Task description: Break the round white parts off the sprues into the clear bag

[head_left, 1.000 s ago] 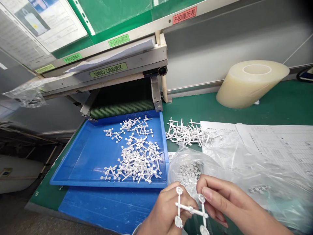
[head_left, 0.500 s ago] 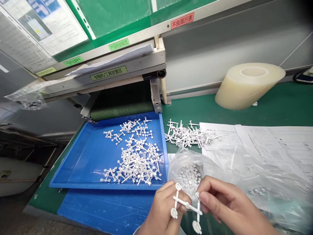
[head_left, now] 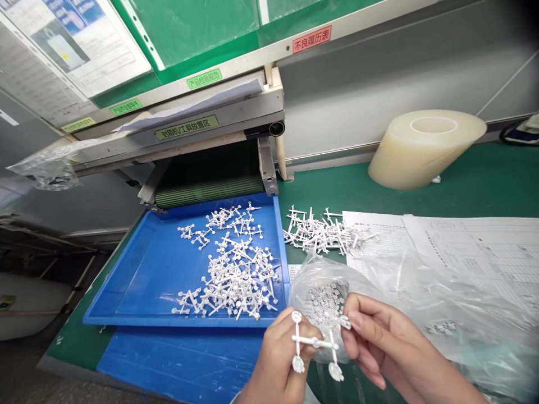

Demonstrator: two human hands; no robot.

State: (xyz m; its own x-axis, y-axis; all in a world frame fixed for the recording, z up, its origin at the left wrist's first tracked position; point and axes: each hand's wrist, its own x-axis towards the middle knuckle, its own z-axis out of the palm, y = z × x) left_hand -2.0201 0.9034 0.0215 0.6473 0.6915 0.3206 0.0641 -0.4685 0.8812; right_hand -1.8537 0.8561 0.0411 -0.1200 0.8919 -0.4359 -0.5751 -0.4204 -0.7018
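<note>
While a white plastic H-shaped frame with round ends (head_left: 315, 341) is clamped in the left hand (head_left: 278, 354), a small white round plastic piece (head_left: 345, 321) is pinched at the frame's two o'clock by the right hand (head_left: 381, 339), seemingly parted from its arm. For a clean break, the frame is best braced close to the joint and the piece gently twisted rather than pulled. Toward twelve o'clock, pale round pieces (head_left: 325, 297) are contained in a clear plastic bag (head_left: 370, 280); at ten o'clock, similar white frames (head_left: 240, 275) are held by a blue rectangular plastic tray (head_left: 151, 264).
</note>
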